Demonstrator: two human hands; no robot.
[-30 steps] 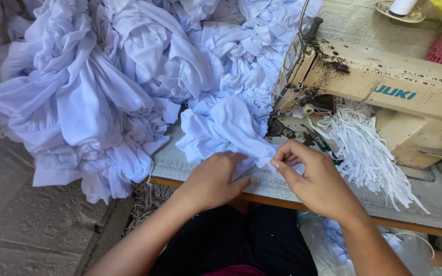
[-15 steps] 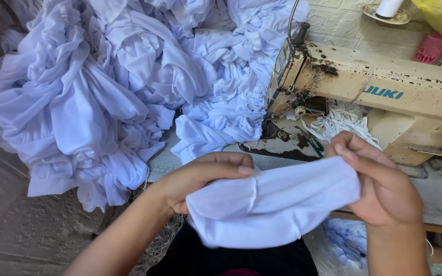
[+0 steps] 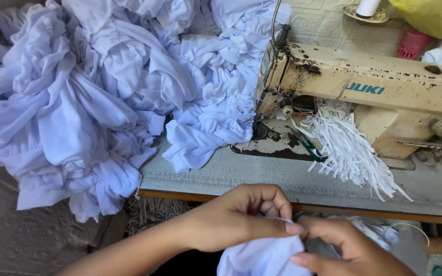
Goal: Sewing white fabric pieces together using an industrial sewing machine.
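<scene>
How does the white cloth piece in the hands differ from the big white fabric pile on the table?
The cloth piece is one small item, pinched between the left hand and the right hand below the table edge. The fabric pile is many tangled pieces, heaped on the table beside the sewing machine and spilling over its left edge, untouched by either hand. Both are plain white and crumpled.
</scene>
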